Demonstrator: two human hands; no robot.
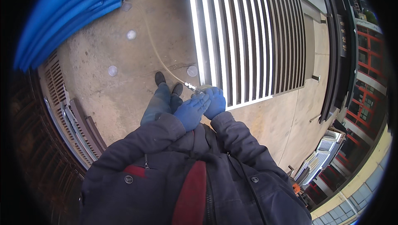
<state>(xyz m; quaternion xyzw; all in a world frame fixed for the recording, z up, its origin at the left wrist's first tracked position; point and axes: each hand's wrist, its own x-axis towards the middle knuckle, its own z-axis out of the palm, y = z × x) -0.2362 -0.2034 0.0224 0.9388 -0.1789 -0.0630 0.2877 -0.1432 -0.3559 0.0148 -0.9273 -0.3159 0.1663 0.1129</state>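
Note:
Both of my hands wear blue gloves and are brought together in front of my body, around a small air tool [200, 90]. A metal coupling [190, 86] joins the tool to a pale hose. My left hand [192, 111] lies over the tool's near side, fingers closed toward the other hand. My right hand [216, 102] wraps the tool from the right, close to the corner of the slatted rack. Most of the tool is hidden under the gloves; a pale, rounded edge shows above the fingers, and its exact kind is unclear.
A rack of long, parallel dark bars [248, 38], several shining brightly, stands ahead to the right. The hose [151, 42] runs over the concrete floor toward blue corrugated sheets [78, 9]. Pale round discs [131, 34] lie on the floor. Metal lengths [76, 125] are at the left.

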